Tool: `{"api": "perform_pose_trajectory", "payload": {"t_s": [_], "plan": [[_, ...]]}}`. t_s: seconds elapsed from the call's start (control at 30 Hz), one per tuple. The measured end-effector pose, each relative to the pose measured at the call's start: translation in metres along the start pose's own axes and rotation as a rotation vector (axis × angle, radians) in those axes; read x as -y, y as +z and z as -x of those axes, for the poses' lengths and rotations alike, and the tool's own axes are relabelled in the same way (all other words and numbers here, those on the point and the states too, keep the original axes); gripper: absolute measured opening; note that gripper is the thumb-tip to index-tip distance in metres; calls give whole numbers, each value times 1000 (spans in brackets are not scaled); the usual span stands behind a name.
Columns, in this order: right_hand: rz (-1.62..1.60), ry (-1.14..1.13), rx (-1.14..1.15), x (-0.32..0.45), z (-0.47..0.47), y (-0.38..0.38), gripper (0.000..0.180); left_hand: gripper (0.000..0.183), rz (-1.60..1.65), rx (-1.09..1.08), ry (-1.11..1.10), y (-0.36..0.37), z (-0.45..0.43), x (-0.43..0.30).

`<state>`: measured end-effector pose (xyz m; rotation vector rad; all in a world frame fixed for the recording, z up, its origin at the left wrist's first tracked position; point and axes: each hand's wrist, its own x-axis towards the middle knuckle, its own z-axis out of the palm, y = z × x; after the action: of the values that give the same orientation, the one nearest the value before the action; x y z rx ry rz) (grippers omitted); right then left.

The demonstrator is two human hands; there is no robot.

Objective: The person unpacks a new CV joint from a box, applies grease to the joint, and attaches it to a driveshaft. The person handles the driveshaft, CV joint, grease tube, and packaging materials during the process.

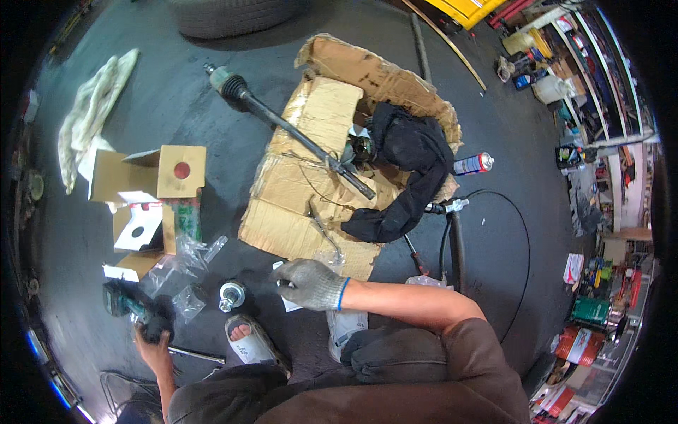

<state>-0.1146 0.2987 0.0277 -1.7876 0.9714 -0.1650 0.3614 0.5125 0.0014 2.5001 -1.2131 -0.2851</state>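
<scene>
My left hand [152,344], bare, is closed around the dark head end of a teal and black cordless power tool [132,306] at the left. My right hand [312,284] wears a grey knit glove with a blue cuff. Its fingers are curled over a small shiny metal piece [285,283], mostly hidden by the glove. A white paper or packet [290,305] lies partly under that hand. Between my hands, a silver metal part with a hex end [231,296] stands on the floor ahead of my sandalled foot [249,339]. A metal bar [197,354] lies beside the power tool.
A drive shaft with a rubber boot [286,126] rests across flattened cardboard [280,185], beside a black cloth [410,143]. Opened boxes [143,172] and clear plastic bags [188,259] lie left. Right are a spray can [473,164], screwdriver [416,257] and cable [524,233].
</scene>
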Motion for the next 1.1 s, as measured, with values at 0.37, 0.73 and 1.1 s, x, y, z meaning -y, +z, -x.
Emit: {"api": "perform_pose_trajectory", "payload": {"t_s": [0.37, 0.73, 1.1], "plan": [[-336, -245, -29, 45, 11, -11, 114, 51, 562, 738, 211, -39, -24, -261], [-675, 286, -679, -67, 110, -55, 98, 64, 475, 1295, 412, 143, -4, -447], [-366, 551, -937, -145, 111, -85, 90, 46, 786, 844, -114, 255, -114, -507]]}}
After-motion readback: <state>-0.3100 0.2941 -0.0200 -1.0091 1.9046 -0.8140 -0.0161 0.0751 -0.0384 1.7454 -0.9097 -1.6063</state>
